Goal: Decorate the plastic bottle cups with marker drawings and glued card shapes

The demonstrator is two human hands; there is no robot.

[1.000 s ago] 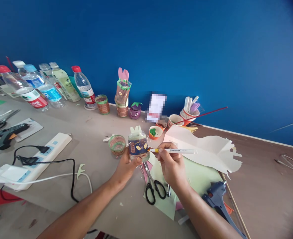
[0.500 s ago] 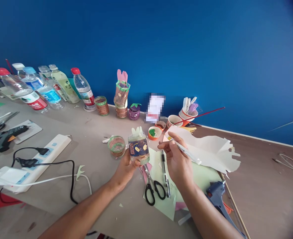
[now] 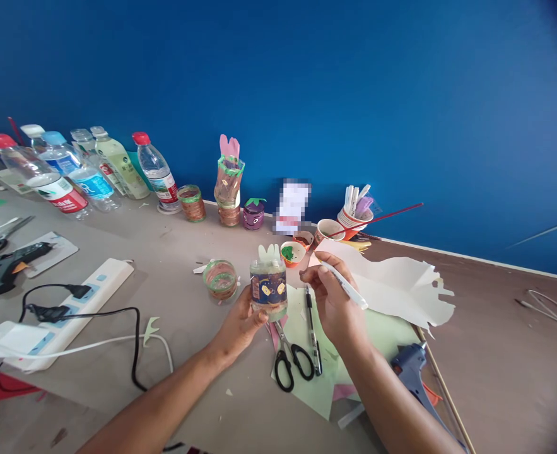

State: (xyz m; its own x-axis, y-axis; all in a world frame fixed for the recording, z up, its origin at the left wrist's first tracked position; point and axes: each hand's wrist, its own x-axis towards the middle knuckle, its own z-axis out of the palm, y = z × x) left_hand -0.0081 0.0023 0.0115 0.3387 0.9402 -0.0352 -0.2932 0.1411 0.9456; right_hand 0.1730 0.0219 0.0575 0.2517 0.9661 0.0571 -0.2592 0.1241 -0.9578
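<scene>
Left hand: closed round the lower side of a clear plastic jar with a dark-blue band, which is held upright above the grey tabletop.
Right hand: partly curled; a slim white-barrelled marker is pinched in the fingers, its tip kept apart from the jar.
Jar decoration: two pale-yellow eye shapes are set on the band and pale-green paper ears rise at the top, so the work is judged well advanced; whether more marking is left cannot be told.
Below the jar: black-handled metal scissors and a slender black-capped pen are laid on pale-green paper.
Behind: a purple painted jar with a green paper leaf is stood near the blue wall.
Change: a second ago the marker tip was held at the band; now it is drawn away, and the jar is shifted slightly rightward.
</scene>
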